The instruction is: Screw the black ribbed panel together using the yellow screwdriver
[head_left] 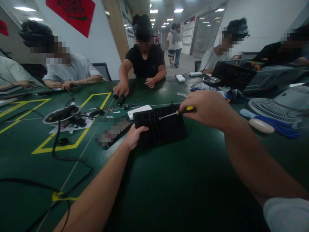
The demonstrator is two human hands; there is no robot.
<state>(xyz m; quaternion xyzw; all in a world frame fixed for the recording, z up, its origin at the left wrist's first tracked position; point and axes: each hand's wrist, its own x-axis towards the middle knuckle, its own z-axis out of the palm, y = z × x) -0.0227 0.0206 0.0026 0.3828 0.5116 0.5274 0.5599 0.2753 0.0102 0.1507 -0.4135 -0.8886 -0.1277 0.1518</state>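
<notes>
My left hand [135, 137] grips the left edge of a black flat case [164, 133] with raised ribs across its face, thumb on top. The case is tilted up toward me above the green table. In my right hand [205, 108] is a screwdriver [170, 114] with a yellow and black handle, held between the fingers. Its metal shaft points left across the ribbed face; whether the tip touches the case, I cannot tell. Behind the case lies a white flat device [140, 111]. A dark slab with a blurred-out surface [113, 133] lies left of my left hand.
A round dish with black parts [63, 114] and loose cables [56, 154] lie at left. Across the table [156, 193], a person in black [145, 64] handles a dark object. At right are a white fan [272, 111], blue gloves [282, 127] and a metal bowl [211, 80].
</notes>
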